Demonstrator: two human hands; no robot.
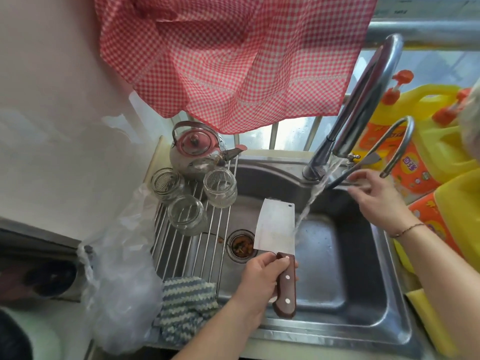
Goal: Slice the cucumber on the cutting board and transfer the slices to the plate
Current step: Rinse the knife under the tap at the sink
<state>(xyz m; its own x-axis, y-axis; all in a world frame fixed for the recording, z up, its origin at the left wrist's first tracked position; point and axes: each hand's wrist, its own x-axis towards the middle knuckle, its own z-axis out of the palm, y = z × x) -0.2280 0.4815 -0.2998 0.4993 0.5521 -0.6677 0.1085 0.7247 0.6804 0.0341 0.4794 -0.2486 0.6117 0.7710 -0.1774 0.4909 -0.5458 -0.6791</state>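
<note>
Head view looks steeply down, close over the sink (384, 307).

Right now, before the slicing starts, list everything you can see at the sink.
cleaver: one, steel blade, brown riveted handle, held over the basin beside the water stream
sink: one, stainless steel
drain strainer: one, holding food scraps
faucet: one, chrome, running
thin spout: one, chrome, right of faucet
drying rack: one, steel rods, across sink's left side
glass jars: three, clear, on rack
kettle: one, steel, behind jars
knitted cloth: one, blue-white, rack's near end
plastic bag: one, clear, left counter
checked cloth: one, red-white, hanging above
detergent jugs: yellow, several, right
left hand: grip on cleaver handle
right hand: at tap lever
</note>
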